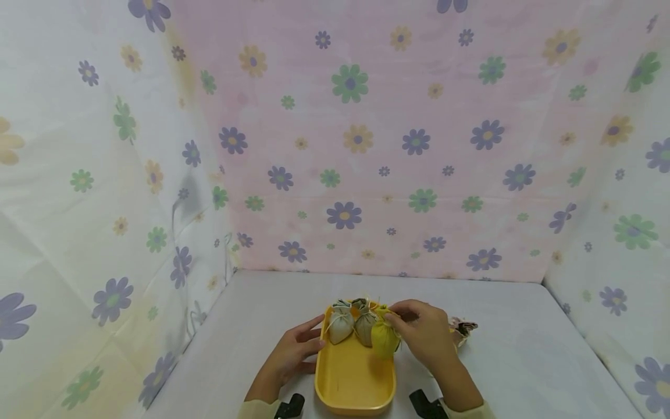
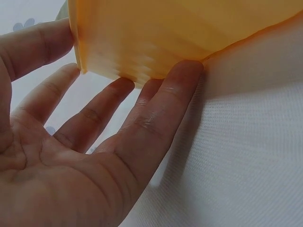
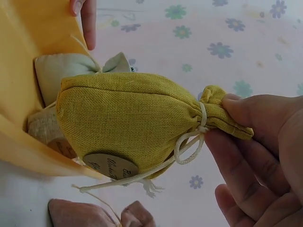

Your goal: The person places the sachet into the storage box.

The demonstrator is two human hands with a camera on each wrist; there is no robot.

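My right hand [image 1: 426, 331] pinches the gathered neck of a yellow drawstring pouch [image 3: 128, 118] between thumb and fingers. The pouch hangs over the right side of a yellow tray [image 1: 356, 384], its cord tied in a bow and a round printed tag on its side. Inside the tray, at the far end, sit a pale grey-green pouch [image 1: 341, 323] and a brown-beige pouch [image 1: 365, 327], side by side. My left hand [image 1: 294, 353] touches the tray's left wall with spread, fairly straight fingertips, some at the rim and others lower down.
A pinkish-brown pouch [image 3: 80, 215] lies on the white table [image 1: 502, 349] right of the tray, partly hidden behind my right hand in the head view. Flower-printed cloth [image 1: 387, 174] walls the table at the back and both sides.
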